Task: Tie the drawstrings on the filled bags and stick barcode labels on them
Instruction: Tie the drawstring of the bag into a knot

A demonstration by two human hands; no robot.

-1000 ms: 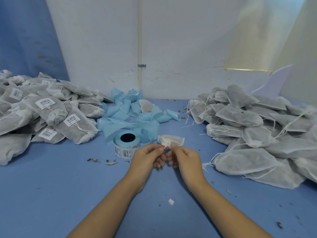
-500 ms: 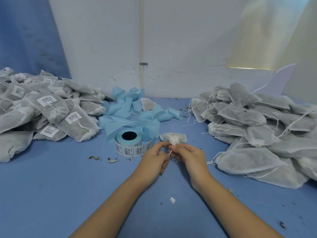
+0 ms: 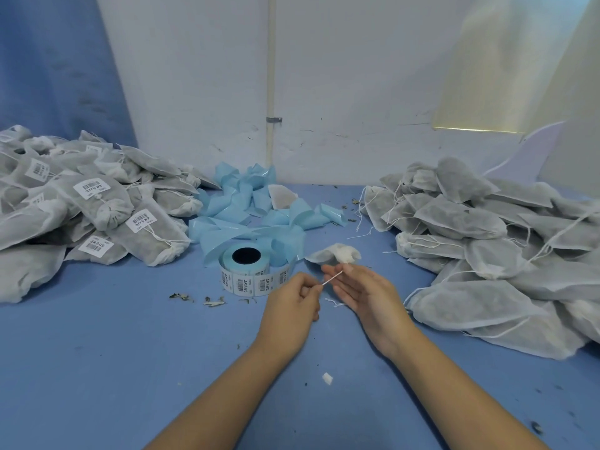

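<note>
String held taut.
Left grip pinches it; right grip nearly flat, fingertips at bag neck.

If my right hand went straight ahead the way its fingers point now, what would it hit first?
Most likely the small white bag, which lies just past the fingertips of the right hand, up and slightly left in the picture. Depth is hard to judge, so the fingers might pass just over it.
</note>
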